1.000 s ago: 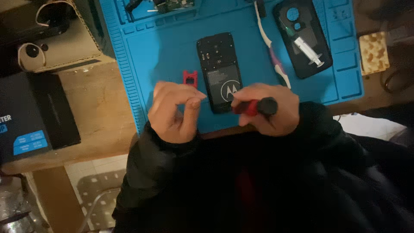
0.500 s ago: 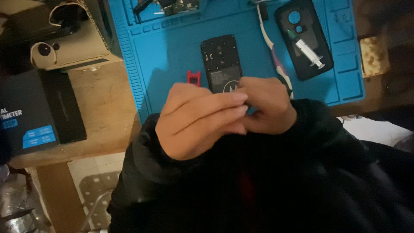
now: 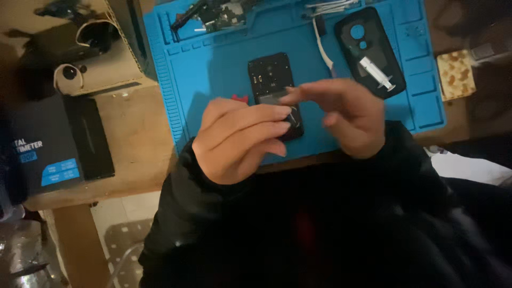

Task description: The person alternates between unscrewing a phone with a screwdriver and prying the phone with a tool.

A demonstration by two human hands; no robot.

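**Both hands over opened phone on blue mat**

Your left hand (image 3: 240, 140) sits above the near edge of the blue work mat (image 3: 213, 69), fingers curled loosely together, tips pointing toward your right hand. Cannot tell whether it grips anything; nothing shows between the fingers. Your right hand (image 3: 346, 114) is just beside it, index finger stretched toward the left, other fingers bent, blurred. No object visible in it; grip state cannot be told.

The opened phone (image 3: 272, 80), dark, back cover off, lies flat on the mat directly beyond and between your two hands. Its near end is covered by the fingertips of both hands; contact cannot be confirmed.

Other items, rel. to hands:
- Small red pick (image 3: 240, 98): just beyond left hand, partly hidden by it.
- Black back cover (image 3: 368, 48): beyond right hand, well apart, w/ a small syringe (image 3: 377, 73) lying on it.
- White flat cable (image 3: 322, 45): between phone and back cover.
- Loose parts, tools (image 3: 213, 13): far edge of mat.
- Dark box w/ blue label (image 3: 56, 144): on the table (image 3: 136, 133), well left of left hand.
- White round device (image 3: 68, 79): beyond that box.
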